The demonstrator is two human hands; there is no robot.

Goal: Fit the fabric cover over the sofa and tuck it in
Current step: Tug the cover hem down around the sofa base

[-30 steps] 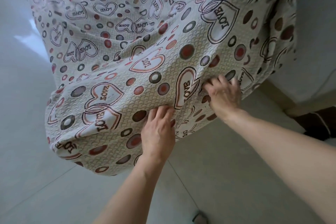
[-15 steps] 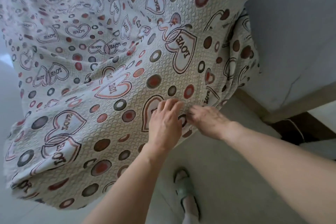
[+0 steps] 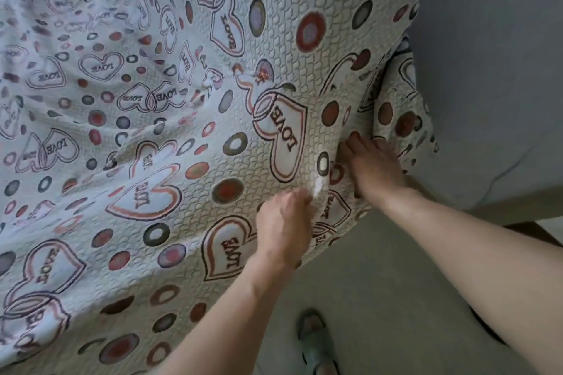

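A white quilted fabric cover (image 3: 189, 143), printed with "LOVE" hearts and red and grey circles, drapes over the sofa and hides it wholly. My left hand (image 3: 285, 222) sits low on the cover near its hanging edge, its fingers curled into a bunch of the cloth. My right hand (image 3: 373, 166) lies just to the right and higher. Its fingertips reach into a vertical fold at the cover's right corner, where the cloth hides them.
A grey wall (image 3: 493, 76) rises close on the right, with a wooden skirting strip (image 3: 518, 213) below it. Pale floor tiles (image 3: 396, 298) lie under my arms. My foot in a green sandal (image 3: 318, 344) stands near the bottom edge.
The view has moved closer to the cover. My right hand has slid up and right into the corner fold. My left hand has gone from lying flat to bunching the cloth.
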